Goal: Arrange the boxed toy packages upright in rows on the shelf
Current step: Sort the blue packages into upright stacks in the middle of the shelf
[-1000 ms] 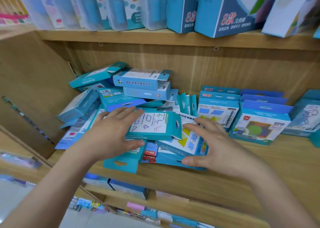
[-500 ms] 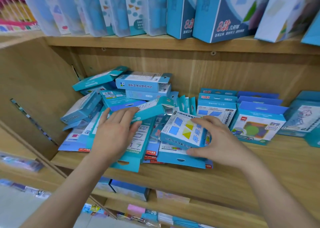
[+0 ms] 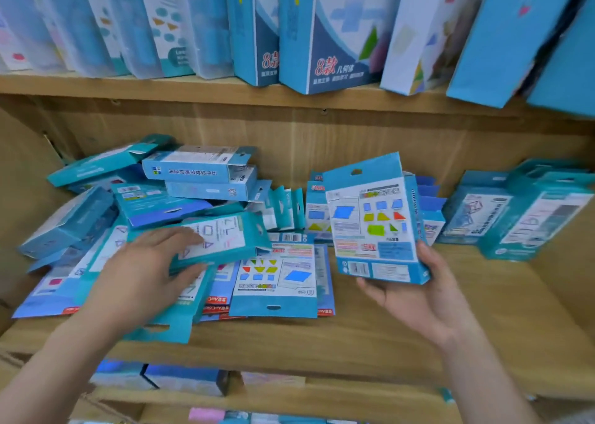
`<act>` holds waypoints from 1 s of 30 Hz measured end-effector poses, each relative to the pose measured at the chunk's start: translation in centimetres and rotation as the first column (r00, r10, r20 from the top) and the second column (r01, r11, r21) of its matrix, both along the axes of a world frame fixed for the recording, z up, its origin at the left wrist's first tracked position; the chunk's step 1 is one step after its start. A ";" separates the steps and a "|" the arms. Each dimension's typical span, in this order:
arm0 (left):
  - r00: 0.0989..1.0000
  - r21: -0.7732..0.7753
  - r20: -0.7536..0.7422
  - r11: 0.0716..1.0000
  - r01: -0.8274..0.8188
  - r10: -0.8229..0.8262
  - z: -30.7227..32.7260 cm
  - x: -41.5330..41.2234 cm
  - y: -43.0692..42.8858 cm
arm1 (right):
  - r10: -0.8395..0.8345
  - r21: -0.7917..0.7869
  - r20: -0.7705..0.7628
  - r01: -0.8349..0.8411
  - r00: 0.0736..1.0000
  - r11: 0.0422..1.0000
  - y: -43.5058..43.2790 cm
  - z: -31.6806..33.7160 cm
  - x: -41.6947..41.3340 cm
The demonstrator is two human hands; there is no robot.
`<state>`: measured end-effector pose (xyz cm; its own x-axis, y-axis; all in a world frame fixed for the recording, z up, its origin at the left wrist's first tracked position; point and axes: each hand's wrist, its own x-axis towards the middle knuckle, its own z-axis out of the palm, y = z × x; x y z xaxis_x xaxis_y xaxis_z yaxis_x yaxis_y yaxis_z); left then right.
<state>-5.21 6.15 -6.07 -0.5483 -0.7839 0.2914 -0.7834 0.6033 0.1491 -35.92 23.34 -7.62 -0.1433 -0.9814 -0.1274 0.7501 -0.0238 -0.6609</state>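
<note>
On the light wooden middle shelf board (image 3: 483, 327) of a shop shelving unit, seen from above by the person working, teal and white cardboard toy packages lie in disorder. Toward the left end of the board, a loose heap of flat teal packages (image 3: 193, 179) is piled at mixed angles, some face down, several overhanging the board's front edge. The left hand (image 3: 145, 275) reaches over this heap and grips a flat teal package printed with outlined shapes (image 3: 222, 237), with the fingers curled across its top face and the thumb tucked under its near edge. Above the middle of the board, the right hand (image 3: 418, 298) holds a teal and white package showing coloured geometric shapes (image 3: 373, 227) upright and slightly tilted. The palm faces up beneath the package, the fingers cup its bottom edge and the thumb presses its right side. Behind this package, toward the back of the board, a short row of matching blue-topped packages (image 3: 315, 211) stands upright. At the board's right end, taller teal packages (image 3: 515, 214) stand leaning together. Above the board, large blue and white boxes (image 3: 322, 37) line the upper shelf. Below it, more blue boxes (image 3: 180, 378) sit on a lower shelf, too blurred to tell apart.
</note>
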 end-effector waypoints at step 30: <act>0.487 0.544 -0.825 0.633 0.551 0.286 2.9 -11.6 10.5 | -0.296 -0.192 -0.903 0.324 0.312 0.926 1.7 2.4 3.3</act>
<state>-16.77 16.64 -3.20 -0.5015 -0.8623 0.0700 0.0519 0.0507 0.9974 -32.65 25.00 -5.23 -0.4761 -0.8372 0.2692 -0.3642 -0.0910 -0.9269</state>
